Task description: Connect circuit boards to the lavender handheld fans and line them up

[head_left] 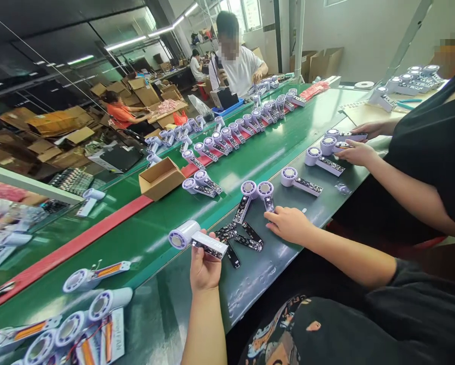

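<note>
My left hand point(205, 268) is wrapped round the handle of a lilac handheld fan point(184, 234), raised over the bench edge with its round head to the left and a black circuit board showing in the open handle. My right hand point(290, 224) has its fingertips closed on the handle of another handheld fan point(266, 189), which lies on the bench. Beside that one lies a further fan point(249, 189), its handle pointing toward me. Several loose black circuit boards point(249, 242) lie in a small pile between my hands.
Rows of fans point(227, 134) stand along the green conveyor belt point(166, 213), near an open cardboard box point(161, 178). Fans with orange-wrapped parts point(108, 329) lie at lower left. At right, a co-worker's hands point(358, 152) handle a fan. Another person point(242, 71) sits across the belt.
</note>
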`<control>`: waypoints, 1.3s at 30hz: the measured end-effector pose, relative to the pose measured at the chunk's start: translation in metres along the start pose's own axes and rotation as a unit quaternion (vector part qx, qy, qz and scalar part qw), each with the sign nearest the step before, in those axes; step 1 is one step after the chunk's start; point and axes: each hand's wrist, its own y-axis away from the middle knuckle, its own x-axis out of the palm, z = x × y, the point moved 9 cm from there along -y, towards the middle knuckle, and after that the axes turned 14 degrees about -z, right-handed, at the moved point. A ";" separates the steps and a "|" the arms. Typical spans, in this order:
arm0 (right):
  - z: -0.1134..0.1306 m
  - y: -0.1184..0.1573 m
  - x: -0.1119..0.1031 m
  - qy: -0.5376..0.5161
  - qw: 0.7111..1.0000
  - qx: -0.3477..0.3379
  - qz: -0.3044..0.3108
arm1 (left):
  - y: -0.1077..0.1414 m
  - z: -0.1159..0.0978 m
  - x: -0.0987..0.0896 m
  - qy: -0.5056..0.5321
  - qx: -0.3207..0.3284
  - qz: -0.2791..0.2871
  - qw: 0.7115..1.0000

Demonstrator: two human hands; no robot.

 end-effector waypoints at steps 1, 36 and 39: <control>-0.008 0.006 -0.002 0.011 1.000 0.001 0.002 | 0.001 0.000 0.000 0.003 -0.004 -0.004 1.000; -0.043 0.017 -0.024 -0.056 0.978 0.011 -0.201 | -0.001 0.004 0.001 -0.020 -0.002 0.020 1.000; -0.029 0.007 -0.023 -0.050 0.979 -0.024 -0.198 | -0.001 0.003 0.002 -0.022 0.000 0.019 1.000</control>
